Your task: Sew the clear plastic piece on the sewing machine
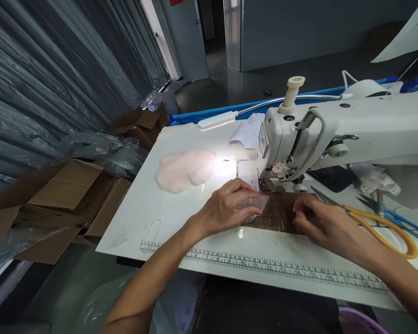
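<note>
Printed along the near edge of the one white table (149,218) runs a ruler scale, and behind it stands one white sewing machine (334,134) at the far right, with one pale pink fabric heap (184,170) to the far left. One sheer fabric piece (252,204) lies just near the needle, pressed flat under the left hand (226,208), whose fingers curl loosely over its left end. Right hand (325,222) pinches its right edge, beside one pair of orange-handled scissors (379,227).
</note>
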A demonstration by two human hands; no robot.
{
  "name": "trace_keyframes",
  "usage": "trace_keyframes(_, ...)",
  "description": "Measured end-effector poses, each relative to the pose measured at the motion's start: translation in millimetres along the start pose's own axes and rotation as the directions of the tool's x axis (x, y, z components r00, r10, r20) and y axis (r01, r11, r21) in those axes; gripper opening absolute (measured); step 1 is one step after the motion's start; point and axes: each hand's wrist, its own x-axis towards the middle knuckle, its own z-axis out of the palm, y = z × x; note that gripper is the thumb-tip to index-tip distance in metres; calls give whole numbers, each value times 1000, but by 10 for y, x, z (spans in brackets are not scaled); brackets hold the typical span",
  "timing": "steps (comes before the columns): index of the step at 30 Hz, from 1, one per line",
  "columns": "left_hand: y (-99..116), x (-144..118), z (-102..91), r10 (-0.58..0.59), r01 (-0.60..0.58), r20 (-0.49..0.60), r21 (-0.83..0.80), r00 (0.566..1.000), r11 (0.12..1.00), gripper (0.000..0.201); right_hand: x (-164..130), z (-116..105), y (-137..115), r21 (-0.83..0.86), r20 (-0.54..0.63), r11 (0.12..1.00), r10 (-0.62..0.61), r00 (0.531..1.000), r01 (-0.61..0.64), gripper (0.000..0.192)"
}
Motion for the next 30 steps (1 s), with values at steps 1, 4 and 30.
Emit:
trace_keyframes(1, 60, -39, -24, -7, 7, 3, 46, 1000, 999, 26, 7, 3, -34, 15, 8, 1000, -6, 1000, 6, 6)
trace_keyframes(4, 179, -193, 4, -49, 30, 105, 170, 993, 985, 22, 40, 31, -57, 32, 31, 999, -36, 999, 35, 11)
trace_keyframes(30, -47, -181, 214, -159, 127, 158, 199, 974, 972, 16, 116, 56, -86, 319, 169, 945, 10, 986, -64, 31)
